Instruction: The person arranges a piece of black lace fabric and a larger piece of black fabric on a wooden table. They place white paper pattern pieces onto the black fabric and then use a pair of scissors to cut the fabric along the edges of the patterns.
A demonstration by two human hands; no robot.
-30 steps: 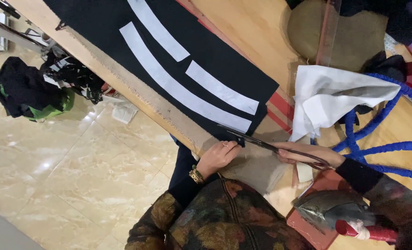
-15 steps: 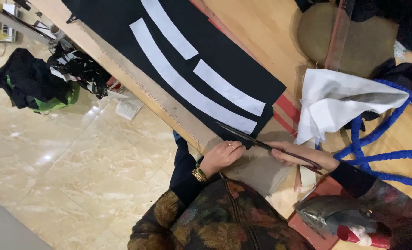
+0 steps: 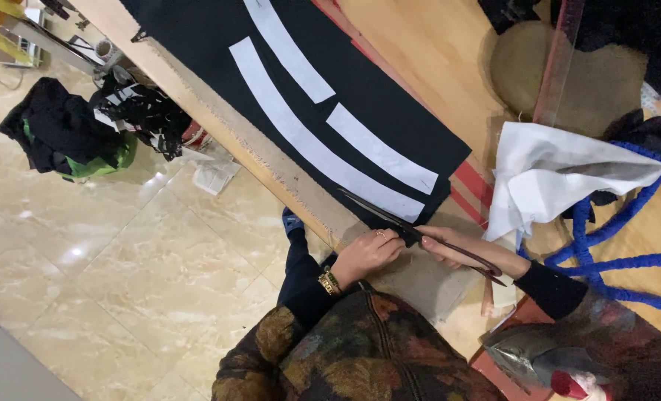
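Observation:
A black fabric [image 3: 360,96] with long white strips [image 3: 300,141] lies across the wooden table [image 3: 434,52]. My right hand [image 3: 456,249] grips large dark scissors [image 3: 390,219], their blades pointing along the fabric's near edge. My left hand [image 3: 371,252], with a ring and a gold bracelet, presses down on the black fabric's corner right beside the blades. A brown-grey cloth [image 3: 427,282] lies under both hands.
White cloth [image 3: 553,174] and blue cord [image 3: 620,260] lie at the right. A round tan cushion [image 3: 575,74] sits beyond them. A grey iron [image 3: 531,349] rests at the lower right. Piles of dark clothes [image 3: 70,134] lie on the marble floor.
The view has shifted slightly. My hands and the scissors stay at the black fabric's near corner, with the blades reaching a little further along the edge.

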